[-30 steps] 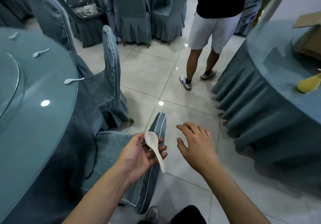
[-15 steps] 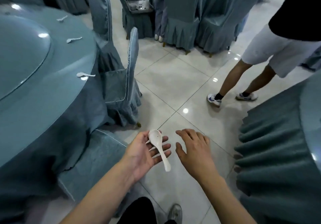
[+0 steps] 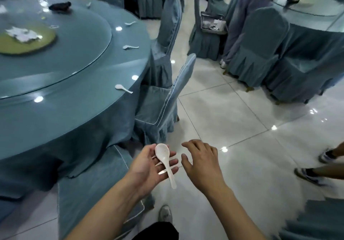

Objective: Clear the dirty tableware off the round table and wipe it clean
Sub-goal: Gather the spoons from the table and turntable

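Left hand (image 3: 149,167) palm up, white spoon (image 3: 164,160) lying across its straight fingers, bowl up. Right hand (image 3: 202,162) hovers just beside, palm down, fingers loose. Round worktop (image 3: 78,90) at left carries three more spoons (image 3: 123,88) near its rim.

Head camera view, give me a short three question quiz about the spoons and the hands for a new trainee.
1. True or false: the left hand carries a white soup spoon across its palm and straight fingers.
2. How many white soup spoons lie along the near rim of the round table? A) one B) three C) six
3. Fill in: the right hand is holding ______.

Key
1. True. The spoon's bowl sits near the palm, and its handle points out past the fingers.
2. B. One is nearest, one in the middle and one farther off. Others farther back are too blurred to count.
3. Nothing. It hovers palm down beside the spoon.
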`<state>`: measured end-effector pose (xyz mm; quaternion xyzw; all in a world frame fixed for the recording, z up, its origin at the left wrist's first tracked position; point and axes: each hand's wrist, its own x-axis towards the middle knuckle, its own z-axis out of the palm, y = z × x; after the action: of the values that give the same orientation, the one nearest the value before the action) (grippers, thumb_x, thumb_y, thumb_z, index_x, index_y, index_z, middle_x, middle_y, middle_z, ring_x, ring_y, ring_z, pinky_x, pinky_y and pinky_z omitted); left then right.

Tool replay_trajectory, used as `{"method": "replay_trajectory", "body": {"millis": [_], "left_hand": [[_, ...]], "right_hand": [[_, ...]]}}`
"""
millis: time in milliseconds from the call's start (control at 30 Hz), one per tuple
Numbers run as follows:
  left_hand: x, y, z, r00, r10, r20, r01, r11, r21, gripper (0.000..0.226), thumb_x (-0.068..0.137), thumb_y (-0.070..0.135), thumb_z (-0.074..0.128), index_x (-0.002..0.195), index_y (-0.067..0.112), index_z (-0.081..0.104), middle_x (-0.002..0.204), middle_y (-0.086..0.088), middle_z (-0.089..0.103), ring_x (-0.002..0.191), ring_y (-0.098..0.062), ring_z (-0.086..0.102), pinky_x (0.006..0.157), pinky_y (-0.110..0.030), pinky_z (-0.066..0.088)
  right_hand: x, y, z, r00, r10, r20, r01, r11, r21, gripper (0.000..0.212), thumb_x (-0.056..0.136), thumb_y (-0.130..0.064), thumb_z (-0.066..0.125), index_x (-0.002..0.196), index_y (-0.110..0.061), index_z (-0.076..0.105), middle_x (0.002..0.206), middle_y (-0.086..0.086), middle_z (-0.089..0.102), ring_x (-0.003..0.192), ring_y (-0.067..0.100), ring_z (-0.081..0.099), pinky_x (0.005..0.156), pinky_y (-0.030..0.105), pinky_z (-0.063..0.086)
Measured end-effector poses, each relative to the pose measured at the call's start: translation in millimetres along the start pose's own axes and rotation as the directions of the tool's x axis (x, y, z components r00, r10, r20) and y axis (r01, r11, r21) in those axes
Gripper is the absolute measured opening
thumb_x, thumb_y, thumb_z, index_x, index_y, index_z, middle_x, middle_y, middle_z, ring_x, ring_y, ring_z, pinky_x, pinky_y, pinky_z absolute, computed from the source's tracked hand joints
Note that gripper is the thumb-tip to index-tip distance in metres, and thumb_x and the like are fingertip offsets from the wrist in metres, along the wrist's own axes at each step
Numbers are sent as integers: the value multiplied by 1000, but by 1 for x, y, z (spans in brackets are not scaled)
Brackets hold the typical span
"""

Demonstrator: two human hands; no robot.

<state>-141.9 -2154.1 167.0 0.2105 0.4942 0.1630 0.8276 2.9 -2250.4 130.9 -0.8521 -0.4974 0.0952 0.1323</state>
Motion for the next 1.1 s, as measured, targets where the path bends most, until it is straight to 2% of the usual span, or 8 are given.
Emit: {"method": "replay_trajectory", "body": {"millis": [233,433,533,600,767,967,1100], "left_hand": [[42,51,30,995,69,-76,-78,989,-125,42,101,31,45,122,1,66,112,-22,73,100,-38,70,78,-48,60],[84,101,49,970,145,-194,-189,955,-229,41,100,31,44,118,3,68,112,-22,73,92,-35,71,79,-48,58],[107,123,57,949,173,-263,-248,925,-289,41,100,31,45,118,3,68,114,-22,73,94,-36,70,78,-47,59],[123,133,59,932,180,-314,-286,898,-336,41,101,31,44,118,2,68,116,-23,72,100,-39,68,83,-50,58],[151,143,51,893,176,-415,-369,814,-449,42,101,31,43,119,2,68,117,-23,71,110,-43,63,93,-53,54],[180,168,30,855,114,-507,-405,757,-513,40,100,32,44,115,5,70,117,-22,72,106,-40,66,85,-49,56],[202,199,6,840,84,-537,-418,729,-541,39,100,31,43,117,6,68,112,-20,73,98,-37,67,87,-50,55]], "right_hand": [[98,7,-7,988,-150,43,150,989,2,31,98,-43,48,128,-37,53,131,-12,54,120,13,51,106,34,32],[199,-1,-7,942,-322,90,321,947,25,31,97,-44,51,126,-37,54,129,-11,56,119,14,52,106,35,35],[247,-4,-6,903,-414,114,413,910,36,30,95,-42,53,123,-35,57,123,-11,57,115,15,54,103,37,38],[281,-7,-2,871,-473,135,473,881,35,28,94,-40,53,120,-33,58,120,-9,58,111,18,56,98,39,40],[352,-29,14,766,-590,255,609,793,7,30,98,-39,48,125,-28,57,123,-4,57,113,22,53,101,41,35],[425,-76,53,676,-671,304,709,705,-22,28,95,-37,50,120,-27,58,113,-1,61,106,25,57,91,43,38],[470,-110,89,650,-670,358,729,683,-44,23,92,-35,52,111,-24,59,107,1,62,100,28,59,85,43,39]]}}
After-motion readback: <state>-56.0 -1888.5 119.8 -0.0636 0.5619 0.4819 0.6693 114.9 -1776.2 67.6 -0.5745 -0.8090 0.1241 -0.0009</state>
